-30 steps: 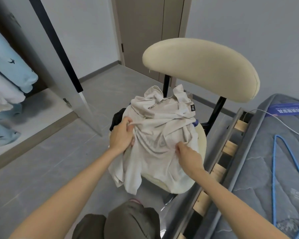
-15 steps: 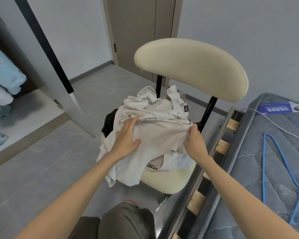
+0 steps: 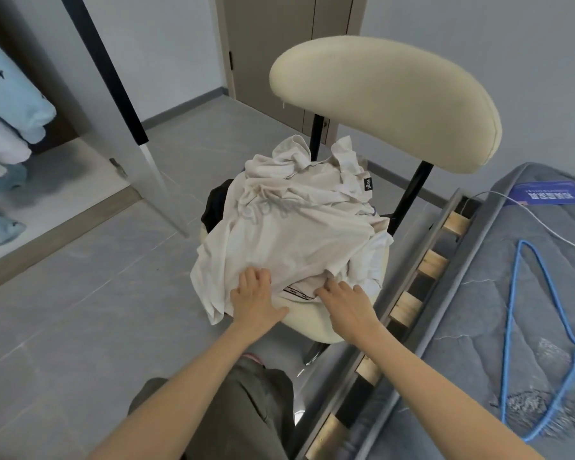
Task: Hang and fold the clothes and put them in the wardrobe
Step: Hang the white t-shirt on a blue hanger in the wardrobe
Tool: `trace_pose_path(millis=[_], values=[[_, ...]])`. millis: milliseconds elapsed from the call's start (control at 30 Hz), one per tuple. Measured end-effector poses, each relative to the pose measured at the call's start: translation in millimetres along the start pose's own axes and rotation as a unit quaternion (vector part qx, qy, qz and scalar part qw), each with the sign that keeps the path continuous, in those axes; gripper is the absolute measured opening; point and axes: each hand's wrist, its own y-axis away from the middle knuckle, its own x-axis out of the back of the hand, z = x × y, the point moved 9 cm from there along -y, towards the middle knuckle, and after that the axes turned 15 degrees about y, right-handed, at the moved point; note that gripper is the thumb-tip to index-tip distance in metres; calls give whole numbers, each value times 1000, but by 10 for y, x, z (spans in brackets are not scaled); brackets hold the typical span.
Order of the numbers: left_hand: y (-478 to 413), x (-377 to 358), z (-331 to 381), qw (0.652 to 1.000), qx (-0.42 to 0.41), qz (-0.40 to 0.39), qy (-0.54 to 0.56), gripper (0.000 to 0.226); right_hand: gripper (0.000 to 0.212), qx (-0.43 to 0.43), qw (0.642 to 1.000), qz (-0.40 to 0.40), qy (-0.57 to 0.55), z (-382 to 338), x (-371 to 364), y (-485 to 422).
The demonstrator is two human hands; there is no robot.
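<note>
A crumpled cream shirt (image 3: 296,234) lies heaped over other clothes on the seat of a cream chair (image 3: 379,104). A dark garment (image 3: 216,207) peeks out at the heap's left. My left hand (image 3: 254,302) rests on the shirt's near hem, fingers curled into the cloth. My right hand (image 3: 344,302) is beside it, fingertips tucked under the hem where a white garment with a printed band (image 3: 297,293) shows. A blue wire hanger (image 3: 525,327) lies on the mattress at right. The open wardrobe (image 3: 14,134) at left holds hanging light blue and white clothes.
The grey mattress (image 3: 478,327) and slatted bed frame (image 3: 425,267) run along the right, with a white cable (image 3: 538,224) and a blue leaflet (image 3: 545,195) on top. The wardrobe's mirrored door (image 3: 127,104) stands open at left. A closed door (image 3: 279,51) is behind the chair. Grey tiled floor lies between.
Both hands have slid down from the middle of the heap to its near hem and come closer together. The shirt now lies spread flatter over the pile.
</note>
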Motion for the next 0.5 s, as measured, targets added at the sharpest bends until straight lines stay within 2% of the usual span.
trace_pose_path(millis=[200, 500], values=[[14, 3, -64, 999, -46, -11, 9, 49, 32, -83, 996, 21, 37, 292, 87, 208], [159, 90, 7, 988, -59, -42, -140, 29, 18, -121, 987, -42, 100, 410, 129, 564]])
